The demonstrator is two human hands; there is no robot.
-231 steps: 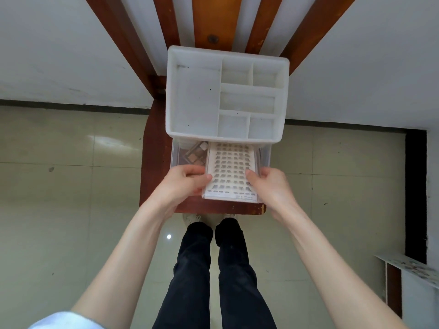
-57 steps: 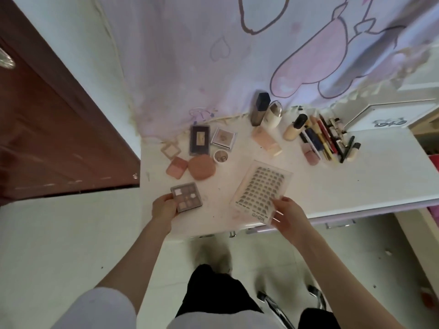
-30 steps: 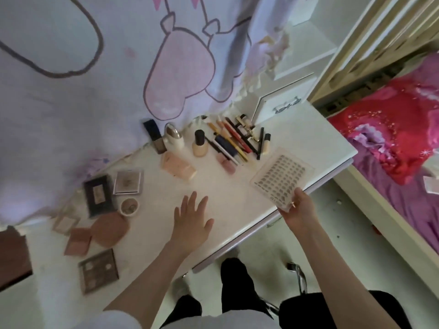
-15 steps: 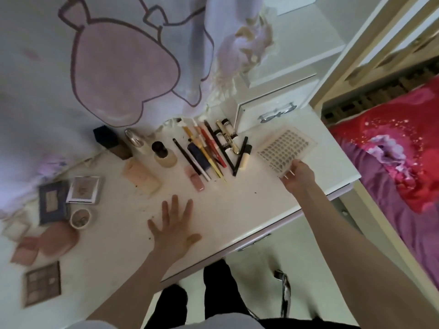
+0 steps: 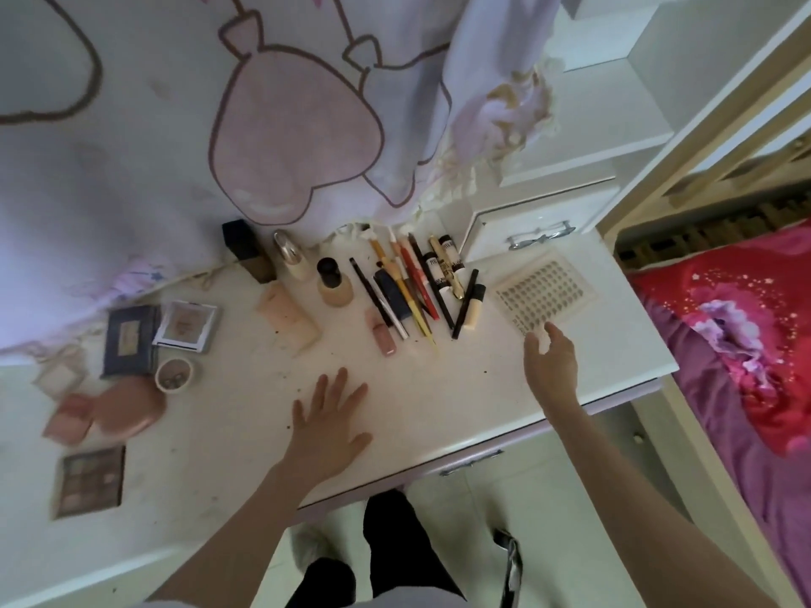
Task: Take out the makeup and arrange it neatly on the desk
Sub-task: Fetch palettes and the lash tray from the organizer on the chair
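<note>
clear gridded lash tray [image 5: 544,290] flat on desk [image 5: 439,388], both hands' fingers [image 5: 533,344] seemingly loose, empty

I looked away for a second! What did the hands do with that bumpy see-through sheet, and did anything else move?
The right hand carried the clear plastic sheet of small dark studs to the right end of the white desk, laid it beside the row of pencils and tubes, and let go. The left hand, which earlier set down the brown eyeshadow palette, now rests flat. The other makeup stayed put.

Both hands, left [image 5: 330,425] and right [image 5: 550,364], open, fingers spread.
</note>
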